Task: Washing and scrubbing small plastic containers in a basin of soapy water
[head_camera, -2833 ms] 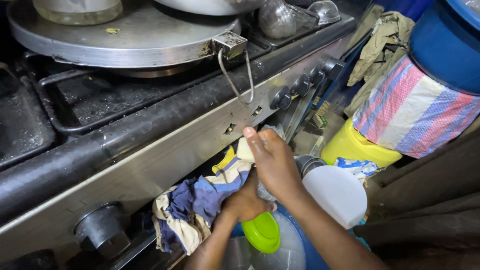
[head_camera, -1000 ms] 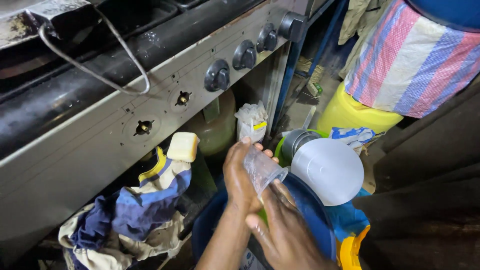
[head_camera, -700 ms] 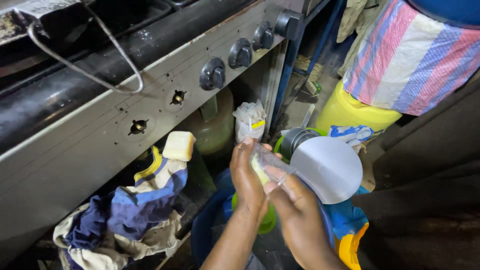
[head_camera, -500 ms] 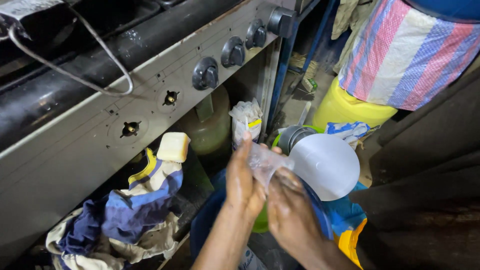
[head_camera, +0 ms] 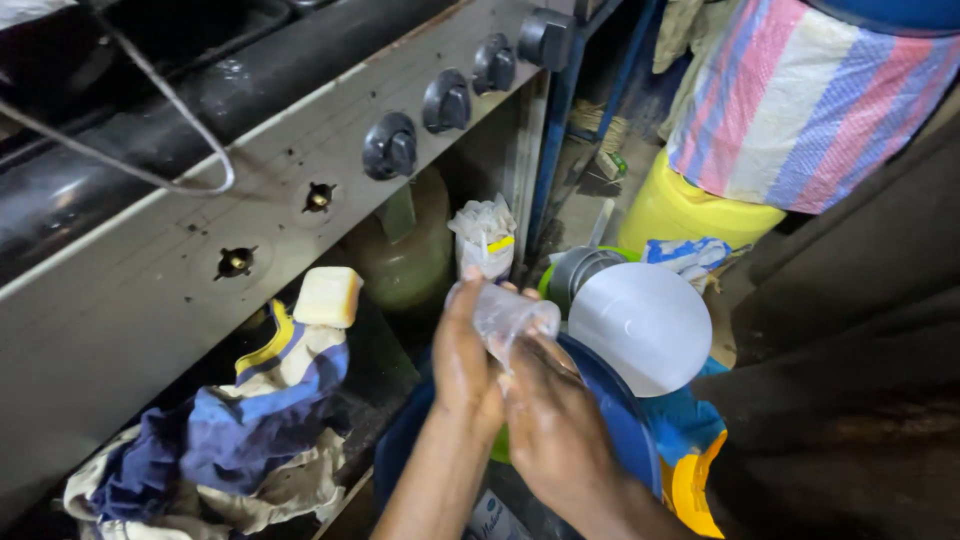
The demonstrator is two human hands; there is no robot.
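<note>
Both my hands meet low in the middle of the view, in front of a steel stove. My left hand (head_camera: 462, 368) and my right hand (head_camera: 556, 425) together grip a small clear plastic bag (head_camera: 508, 316), which sticks up between the fingers. Under the hands sits a blue tub (head_camera: 618, 420), and a green lid is mostly hidden behind my wrists. A white round lid (head_camera: 640, 326) stands just right of the bag.
The stove front (head_camera: 180, 250) carries several dark knobs (head_camera: 390, 150). A yellow sponge (head_camera: 326, 296) lies on a heap of blue and white cloth (head_camera: 240, 430) under it. A green gas cylinder (head_camera: 405, 260), a yellow bucket (head_camera: 690, 212) and a striped sack (head_camera: 800, 100) crowd the right.
My hands left the cloth and green lid and came together on the clear bag. The view has dropped and swung right, away from the stove top.
</note>
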